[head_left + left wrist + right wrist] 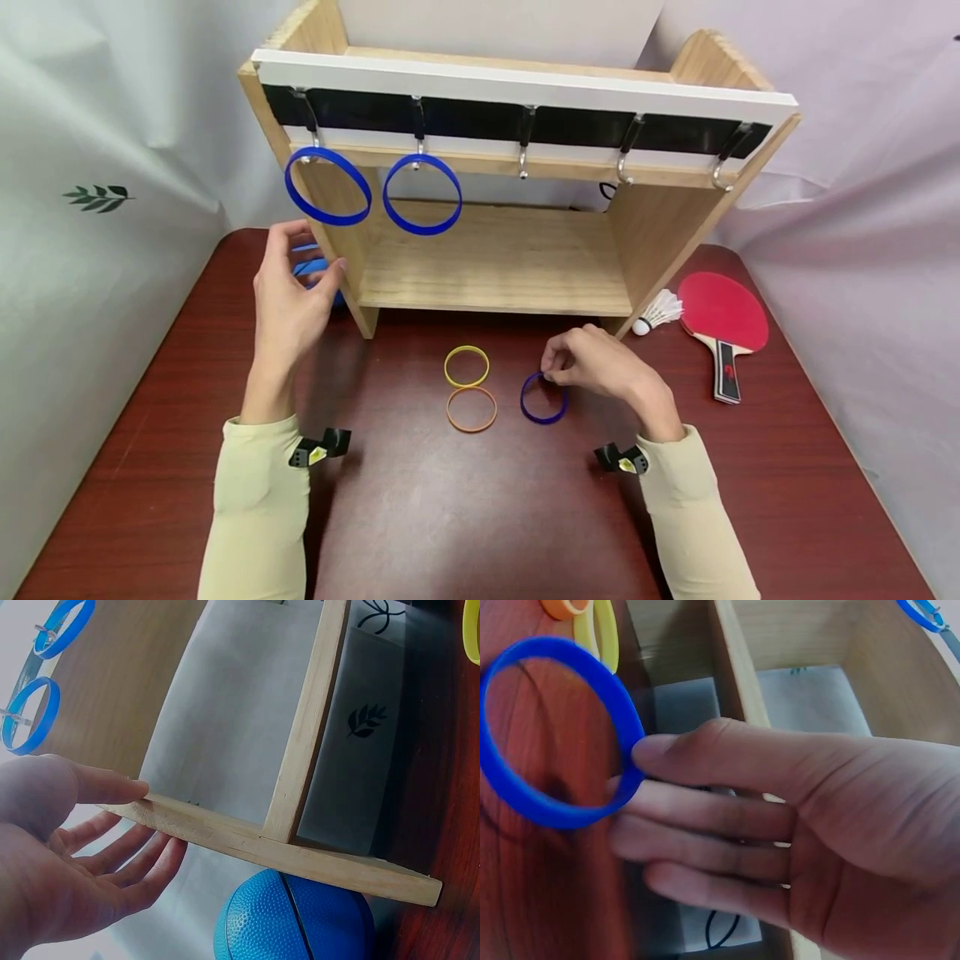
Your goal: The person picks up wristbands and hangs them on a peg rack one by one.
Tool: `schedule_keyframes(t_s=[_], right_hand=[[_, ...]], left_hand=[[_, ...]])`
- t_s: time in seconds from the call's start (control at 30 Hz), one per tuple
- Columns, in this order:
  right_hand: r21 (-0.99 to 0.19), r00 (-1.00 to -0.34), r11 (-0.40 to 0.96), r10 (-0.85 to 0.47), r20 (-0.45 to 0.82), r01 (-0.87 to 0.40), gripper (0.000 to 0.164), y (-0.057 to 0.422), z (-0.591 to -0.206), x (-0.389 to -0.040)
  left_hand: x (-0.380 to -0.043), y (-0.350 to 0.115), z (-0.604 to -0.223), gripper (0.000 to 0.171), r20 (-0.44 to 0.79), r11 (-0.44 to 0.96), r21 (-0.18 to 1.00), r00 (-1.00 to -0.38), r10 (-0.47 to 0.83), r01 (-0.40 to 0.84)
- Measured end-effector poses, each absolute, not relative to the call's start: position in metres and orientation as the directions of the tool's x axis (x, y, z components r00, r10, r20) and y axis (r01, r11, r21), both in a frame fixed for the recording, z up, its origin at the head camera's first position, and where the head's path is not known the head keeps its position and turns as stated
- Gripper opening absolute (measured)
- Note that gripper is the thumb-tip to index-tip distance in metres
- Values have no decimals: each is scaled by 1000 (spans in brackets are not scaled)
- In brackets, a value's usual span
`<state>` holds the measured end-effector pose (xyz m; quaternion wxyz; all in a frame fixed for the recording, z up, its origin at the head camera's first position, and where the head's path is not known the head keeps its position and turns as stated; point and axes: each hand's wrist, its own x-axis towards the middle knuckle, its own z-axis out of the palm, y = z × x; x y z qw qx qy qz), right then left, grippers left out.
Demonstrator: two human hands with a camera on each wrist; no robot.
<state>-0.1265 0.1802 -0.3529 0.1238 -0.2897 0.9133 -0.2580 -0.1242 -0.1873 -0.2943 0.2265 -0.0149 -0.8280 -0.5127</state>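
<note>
Dark-blue ring [562, 816] pinched by the right hand [600, 360], wooden shelf [495, 258] gripped by the left hand [291, 287].
The ring is held at the table [450, 517] by thumb and forefinger; left of it, an orange ring [471, 430] is touched by a yellow ring [467, 347]. The shelf's left panel is clasped between thumb and fingers, a blue ball [300, 919] beside it; above, two hung rings [424, 230] are borne by hooks [522, 157].

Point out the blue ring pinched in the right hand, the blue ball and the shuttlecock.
Blue ring [555, 816]: right wrist view, lower part of its band.
Blue ball [261, 916]: left wrist view, dimpled surface left of the black seam.
Shuttlecock [663, 308]: head view, white skirt.
</note>
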Motion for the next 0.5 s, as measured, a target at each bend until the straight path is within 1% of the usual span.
schedule_keyframes(t_s=[0.13, 0.27, 0.37, 0.5], right_hand=[[-540, -806, 687, -591, -25, -487, 12, 177, -349, -126], [-515, -811, 678, -581, 60, -524, 17, 174, -348, -126], [-505, -816, 674, -567, 112, -538, 18, 172, -350, -128], [-478, -821, 691, -556, 126, -542, 15, 171, -352, -130]], left_hand=[[-129, -192, -302, 49, 393, 480, 839, -896, -207, 257], [-133, -195, -307, 50, 395, 481, 838, -895, -206, 259], [-135, -196, -308, 51, 395, 478, 839, -896, -206, 260], [-135, -196, -308, 51, 396, 478, 839, -895, -207, 261]])
